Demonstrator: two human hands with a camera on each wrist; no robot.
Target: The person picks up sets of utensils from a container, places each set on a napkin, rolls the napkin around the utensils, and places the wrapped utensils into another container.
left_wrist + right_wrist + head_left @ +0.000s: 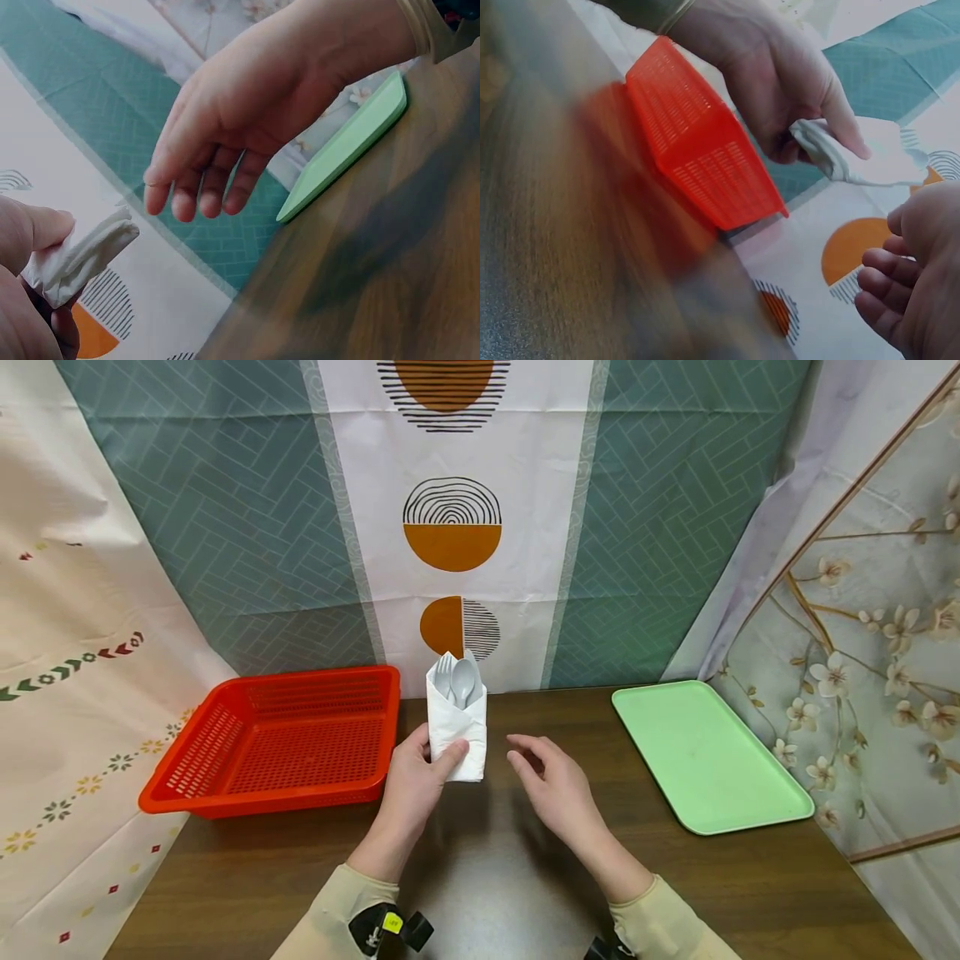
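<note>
My left hand (pixel 414 777) holds a folded white napkin (pixel 459 735) upright above the table, thumb across its front and fingers behind. Out of the napkin's top pocket stick a grey fork (pixel 443 675) and a grey spoon (pixel 463 680), with another grey tip just behind the spoon. In the left wrist view the napkin (pixel 90 251) appears end-on, pinched at its lower part. To the right of it, my right hand (pixel 553 789) hovers with loosely bent fingers and nothing in them. The right wrist view shows the napkin (pixel 862 154) apart from those fingers (pixel 885 289).
A red perforated plastic basket (pixel 378 789) stands on the brown wooden table (pixel 480 893) at left, close beside my left hand. At right lies a light green tray (pixel 708 760). Patterned cloth (pixel 517 610) hangs behind the table's back edge.
</note>
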